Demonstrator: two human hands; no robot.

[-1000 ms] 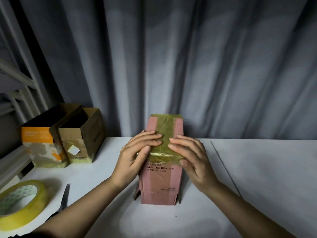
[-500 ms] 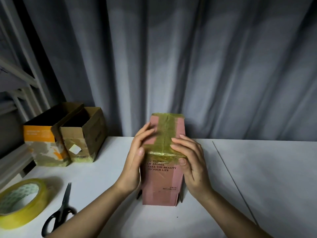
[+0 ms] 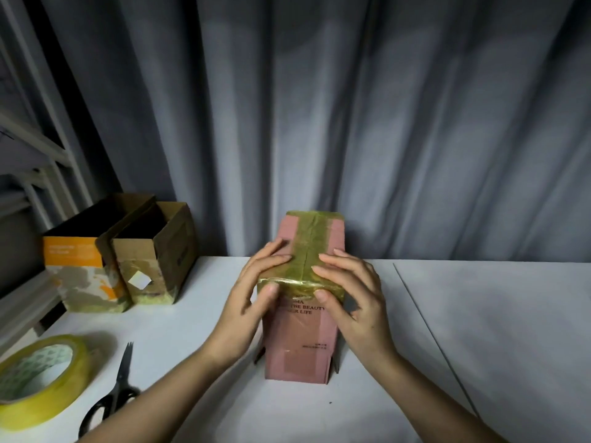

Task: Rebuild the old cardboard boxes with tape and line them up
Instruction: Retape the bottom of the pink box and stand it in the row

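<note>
Landmark: pink box point(image 3: 299, 343), stood on the white table point(image 3: 479, 330) approx. centre, taped end up, open flaps down.
Tape roll point(image 3: 38, 382): near-left of the pink box, flat on the table.
Scissors point(image 3: 113, 398): betw. roll and pink box, tips aimed away from the person.
Left hand point(image 3: 252, 295): pressed on the box's left upper edge, fingers spread flat, thumb on the yellowish tape strip point(image 3: 308, 247); not clenched, smoothing rather than gripping.
Right hand point(image 3: 355, 298): same on the right side, thumb on the tape fold at the front edge.
Box axis: long axis vertical; printed face toward the person, taped end up.
Finished boxes: orange-banded box point(image 3: 80, 270) and brown box point(image 3: 156, 260), far-left of the pink box, touching side by side, openings up.
Risk: tape looked wrinkled at the fold, prob. not fully stuck, though dim light made that hard to judge; uneven pressing could leave it lifting.
Risk 2: bottom flaps splayed, so a hard push could tip or buckle the box.
</note>
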